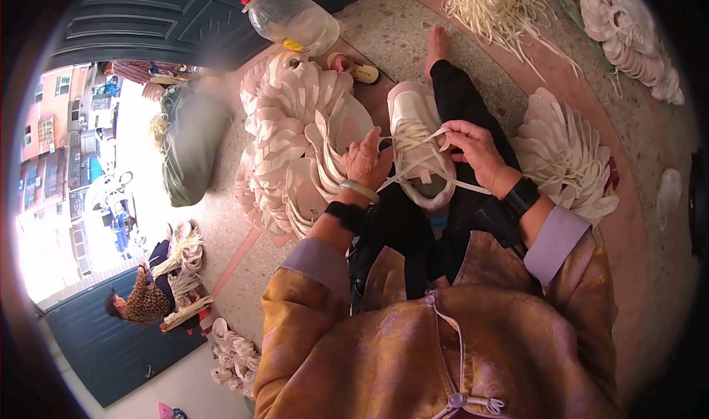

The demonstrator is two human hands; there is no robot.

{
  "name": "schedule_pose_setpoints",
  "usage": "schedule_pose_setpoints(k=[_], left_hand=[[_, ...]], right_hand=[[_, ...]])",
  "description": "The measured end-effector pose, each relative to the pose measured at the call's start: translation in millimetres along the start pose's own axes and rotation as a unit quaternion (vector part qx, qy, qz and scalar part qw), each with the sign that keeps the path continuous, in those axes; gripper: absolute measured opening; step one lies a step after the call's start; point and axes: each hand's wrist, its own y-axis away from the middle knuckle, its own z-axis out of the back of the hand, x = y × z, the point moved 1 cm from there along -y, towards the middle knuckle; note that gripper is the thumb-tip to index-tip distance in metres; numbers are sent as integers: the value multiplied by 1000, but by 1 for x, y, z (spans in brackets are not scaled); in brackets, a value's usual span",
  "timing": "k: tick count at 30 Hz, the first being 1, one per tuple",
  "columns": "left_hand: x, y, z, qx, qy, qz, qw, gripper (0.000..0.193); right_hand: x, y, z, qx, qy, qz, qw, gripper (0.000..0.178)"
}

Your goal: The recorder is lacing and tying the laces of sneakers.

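Observation:
A pale cream sneaker (411, 107) rests between my legs, its toe pointing away from me. Flat cream shoelaces (418, 140) cross over its tongue, with loose ends hanging toward the heel opening. My left hand (367, 162) is closed at the shoe's left side, fingers curled around a lace end, its fingertips partly hidden. On the right side, my right hand (476, 150) pinches the other lace between thumb and fingers beside the eyelets. Both hands are just above the shoe.
Overlapping shoe uppers (277, 134) pile up at left, with another stack (565, 149) at right. Loose laces (493, 9) lie far right. A clear jug (292, 21) and a sandal (362, 72) are beyond. A seated person (148, 297) works at far left near a green sack (193, 145).

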Motion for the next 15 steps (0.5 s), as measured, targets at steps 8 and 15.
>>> schedule_pose_setpoints(k=[8,15], left_hand=[[1,-6,-7,-26,201,54,978,22],[-17,4,10,-69,348,8,935,11]], right_hand=[[-9,-7,-3,19,-32,34,999,18],[-12,-8,-11,32,-7,95,995,16]])
